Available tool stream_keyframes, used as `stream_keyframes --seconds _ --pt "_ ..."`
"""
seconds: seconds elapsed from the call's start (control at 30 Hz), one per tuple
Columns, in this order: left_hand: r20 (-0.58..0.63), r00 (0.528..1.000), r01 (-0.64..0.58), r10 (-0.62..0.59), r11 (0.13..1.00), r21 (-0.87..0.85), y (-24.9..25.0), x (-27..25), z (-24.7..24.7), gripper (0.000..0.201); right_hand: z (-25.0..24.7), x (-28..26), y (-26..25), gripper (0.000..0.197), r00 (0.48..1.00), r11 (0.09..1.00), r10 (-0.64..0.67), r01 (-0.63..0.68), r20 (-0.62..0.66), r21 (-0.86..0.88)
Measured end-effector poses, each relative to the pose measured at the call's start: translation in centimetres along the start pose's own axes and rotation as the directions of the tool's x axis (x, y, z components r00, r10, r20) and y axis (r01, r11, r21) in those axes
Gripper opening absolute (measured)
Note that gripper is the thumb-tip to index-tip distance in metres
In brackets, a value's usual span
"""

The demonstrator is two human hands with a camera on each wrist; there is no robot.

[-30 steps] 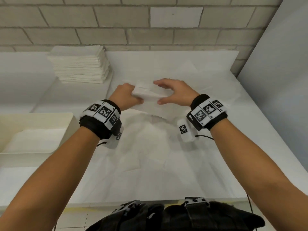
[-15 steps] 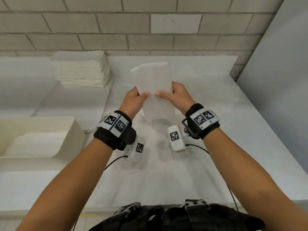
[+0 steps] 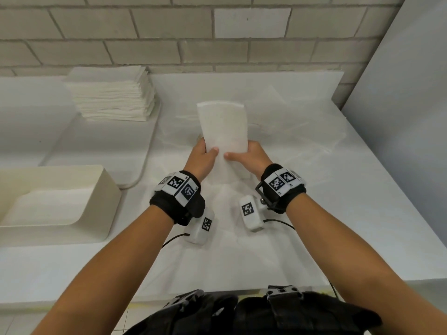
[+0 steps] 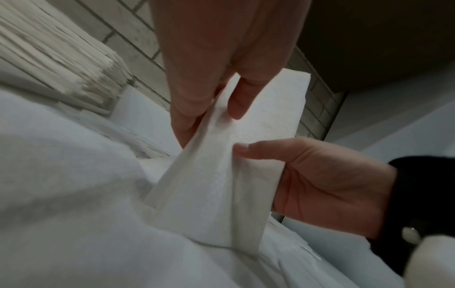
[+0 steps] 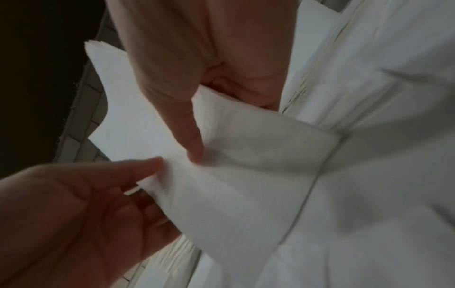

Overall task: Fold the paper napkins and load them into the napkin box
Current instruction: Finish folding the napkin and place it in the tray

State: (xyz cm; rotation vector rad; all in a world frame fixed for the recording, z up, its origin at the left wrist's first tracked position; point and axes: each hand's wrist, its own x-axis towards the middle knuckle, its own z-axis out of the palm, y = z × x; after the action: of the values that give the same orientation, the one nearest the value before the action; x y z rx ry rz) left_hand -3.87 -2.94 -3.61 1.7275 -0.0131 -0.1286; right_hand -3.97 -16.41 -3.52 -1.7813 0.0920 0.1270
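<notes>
A folded white napkin [image 3: 222, 131] stands upright as a narrow strip above the table's middle, its lower end trailing toward the white sheet. My left hand [image 3: 209, 153] pinches its left edge, thumb on the near face. My right hand [image 3: 238, 155] pinches the right edge the same way. The left wrist view shows the napkin [image 4: 246, 148] between my left hand [image 4: 209, 109] and the right hand [image 4: 320, 175]. In the right wrist view the napkin [image 5: 234, 165] is layered under my right thumb [image 5: 189, 136]. The cream napkin box [image 3: 106, 189] sits open at the left, with white napkins inside.
A tall stack of napkins [image 3: 113, 97] rests at the back left by the brick wall [image 3: 217, 44]. A crumpled white sheet [image 3: 302, 146] covers the table. A grey panel [image 3: 406, 117] closes off the right side.
The napkin was held low and crosswise a second ago. Both hands have raised it upright and come closer together and nearer my body. It has barely moved in the last half second.
</notes>
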Motion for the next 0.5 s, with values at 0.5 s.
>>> stream_keyframes --seconds 0.5 --pt "-0.144 0.986 -0.088 0.082 0.996 -0.030 5.1 0.7 -1.3 0.090 -0.2 0.9 -0.6 0.049 1.000 0.997 -0.005 0.005 0.009 0.072"
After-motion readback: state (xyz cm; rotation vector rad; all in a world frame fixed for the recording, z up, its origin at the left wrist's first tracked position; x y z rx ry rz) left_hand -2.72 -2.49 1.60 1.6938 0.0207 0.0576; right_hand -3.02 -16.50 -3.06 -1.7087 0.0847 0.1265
